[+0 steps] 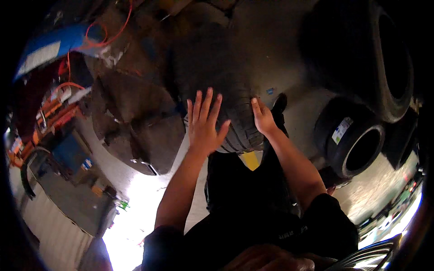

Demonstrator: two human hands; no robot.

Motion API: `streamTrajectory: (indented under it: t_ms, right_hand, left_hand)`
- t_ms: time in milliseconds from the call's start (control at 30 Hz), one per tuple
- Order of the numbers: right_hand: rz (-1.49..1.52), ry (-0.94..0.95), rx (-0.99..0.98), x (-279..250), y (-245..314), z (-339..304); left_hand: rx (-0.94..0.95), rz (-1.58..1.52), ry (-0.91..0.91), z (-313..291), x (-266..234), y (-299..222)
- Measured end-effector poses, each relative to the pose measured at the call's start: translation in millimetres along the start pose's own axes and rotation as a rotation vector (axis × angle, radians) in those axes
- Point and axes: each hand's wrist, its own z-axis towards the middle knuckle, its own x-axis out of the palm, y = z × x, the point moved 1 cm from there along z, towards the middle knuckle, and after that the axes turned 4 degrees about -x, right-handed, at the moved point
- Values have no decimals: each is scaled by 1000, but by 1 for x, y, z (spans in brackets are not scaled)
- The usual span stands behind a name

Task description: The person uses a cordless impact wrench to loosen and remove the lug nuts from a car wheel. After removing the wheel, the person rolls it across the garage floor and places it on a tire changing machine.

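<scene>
A dark tyre (238, 118) stands upright in front of my legs, its grooved tread facing up toward me. My left hand (204, 128) rests on the tread's left part with its fingers spread and stretched out. At the tyre's right edge, my right hand (263, 118) lies against the tread and side with its visible fingers straight. Some of its fingers are hidden from this angle. Below the tyre, a yellow patch (250, 161) shows between my dark trouser legs.
Left of the tyre is a broad dark metal turntable (140, 122). Farther left are a red-orange hose (96, 44), a blue panel (54, 49) and orange shelving (45, 118) with tools. On the right, a large tyre (403, 106) and a smaller labelled tyre (329, 122) stand on the floor.
</scene>
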Motion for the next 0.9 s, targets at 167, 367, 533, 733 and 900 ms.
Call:
streamTrajectory:
  t_ms: [167,367,533,733,900]
  right_hand:
    - [-305,-154,-119,-35,68,32]
    - [-230,-515,-588,-101,201,236]
    - [-994,-115,-540,-121,219,361]
    - [-956,6,-568,-89,255,343]
    - [-1193,-185,-719,-114,220,365]
  left_hand:
    - [31,222,-5,39,28,20]
    - [33,238,-8,44,29,24]
    - [72,213,-5,85,30,21]
    - [-15,241,-17,82,9,45]
    - [31,173,0,94,22,40]
